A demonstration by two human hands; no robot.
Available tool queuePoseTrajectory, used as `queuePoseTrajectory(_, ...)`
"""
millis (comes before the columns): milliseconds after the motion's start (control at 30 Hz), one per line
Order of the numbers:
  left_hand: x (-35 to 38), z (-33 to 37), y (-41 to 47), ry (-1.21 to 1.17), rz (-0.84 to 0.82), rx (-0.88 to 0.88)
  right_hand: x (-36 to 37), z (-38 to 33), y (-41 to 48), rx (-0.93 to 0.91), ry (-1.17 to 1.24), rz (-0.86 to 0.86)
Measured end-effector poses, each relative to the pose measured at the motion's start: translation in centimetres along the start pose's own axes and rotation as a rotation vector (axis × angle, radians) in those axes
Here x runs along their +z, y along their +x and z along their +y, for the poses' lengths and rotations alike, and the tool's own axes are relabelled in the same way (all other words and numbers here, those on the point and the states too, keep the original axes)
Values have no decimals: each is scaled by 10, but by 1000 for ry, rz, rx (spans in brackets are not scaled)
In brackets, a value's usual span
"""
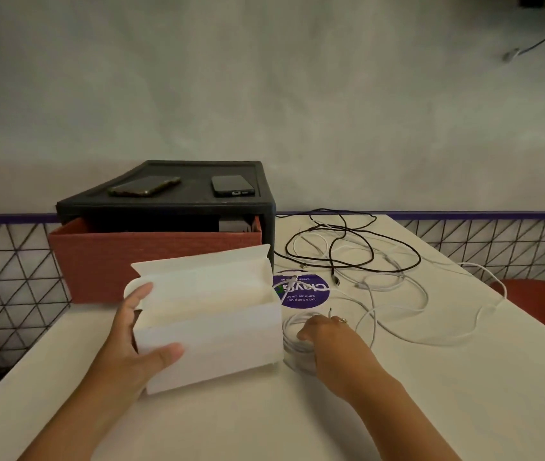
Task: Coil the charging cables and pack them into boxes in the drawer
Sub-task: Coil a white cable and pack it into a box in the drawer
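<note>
Head view: your left hand point(138, 341) reaches forward, thumb on the near face and fingers wrapped round the left end of one open white cardboard box point(218, 341), gripping it on the white table point(297, 420). Your right hand point(327, 334) lies palm down just right of the box, fingers curled over one coiled white charging cable point(292, 347), gripping it. Farther back, one reddish-brown drawer point(151, 257) stands pulled out of a black plastic cabinet point(164, 207), which bears two dark phones point(144, 186). To the far right, one loose black cable point(374, 241) tangles with loose white cables point(407, 294), too knotted to count.
</note>
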State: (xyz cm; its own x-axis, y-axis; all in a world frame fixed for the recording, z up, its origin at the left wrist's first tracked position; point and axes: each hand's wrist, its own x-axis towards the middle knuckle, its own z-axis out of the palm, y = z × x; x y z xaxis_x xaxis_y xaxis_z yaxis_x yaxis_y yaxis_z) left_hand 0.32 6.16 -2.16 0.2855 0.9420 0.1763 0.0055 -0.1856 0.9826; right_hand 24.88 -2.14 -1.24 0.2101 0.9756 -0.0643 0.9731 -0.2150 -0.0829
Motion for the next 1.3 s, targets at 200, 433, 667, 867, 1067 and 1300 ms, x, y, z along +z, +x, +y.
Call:
queuePoseTrajectory(200, -2, 3, 0, -19, 26, 21, 8, 1, 4, -16, 17, 21)
queuePoseTrajectory(433, 1, 7, -3, -14, 18, 25, 3, 3, 2, -13, 109, 253)
queuePoseTrajectory(667, 4, 9, -3, 12, 14, 21, -35, 26, -29, -85, 1206, 404)
queuePoseTrajectory(867, 7, 11, -6, 59, -45, 17, -40, 20, -35, -383, 1509, 336)
queuePoseTrajectory(1067, 7, 15, -10, 110, -72, 40, -46, 16, -42, -591, 1665, 379)
queuePoseTrajectory(1300, 13, 18, -15, 95, -170, 41, -42, 5, -39, -555, 1571, 341)
